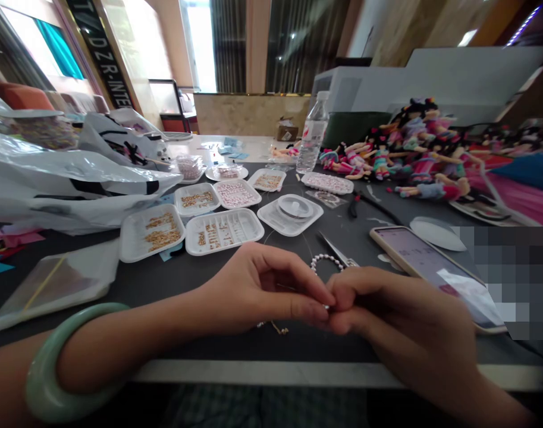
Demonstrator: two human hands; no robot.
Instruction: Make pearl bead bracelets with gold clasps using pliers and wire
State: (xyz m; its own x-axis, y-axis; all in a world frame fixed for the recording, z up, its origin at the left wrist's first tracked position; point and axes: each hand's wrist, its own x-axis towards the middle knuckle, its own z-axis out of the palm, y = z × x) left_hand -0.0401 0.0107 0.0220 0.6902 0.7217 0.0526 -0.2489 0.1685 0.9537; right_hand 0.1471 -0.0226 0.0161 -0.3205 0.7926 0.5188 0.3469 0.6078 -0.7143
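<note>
My left hand [271, 291] and my right hand [400, 315] meet fingertip to fingertip just above the front of the dark table. Both are closed in a pinch, with a small silvery bead [327, 307] barely showing between them. Just behind the fingers is a string of silvery beads [323, 258] in a curve, its nearer part hidden by my right hand; whether it joins the held bead I cannot tell. Scissors [336, 249] lie beside it, handles partly covered. Below my left hand are small gold-coloured pieces [280, 329] on the table.
White trays of gold findings [153, 252] and pink beads [237, 194] stand ahead, beside a spool [295, 207] on a lid. At right lie a phone [432, 267] and pliers [354, 205]. Farther back are a bottle [313, 134] and a heap of dolls [414, 148]. Plastic bags [66, 178] fill the left.
</note>
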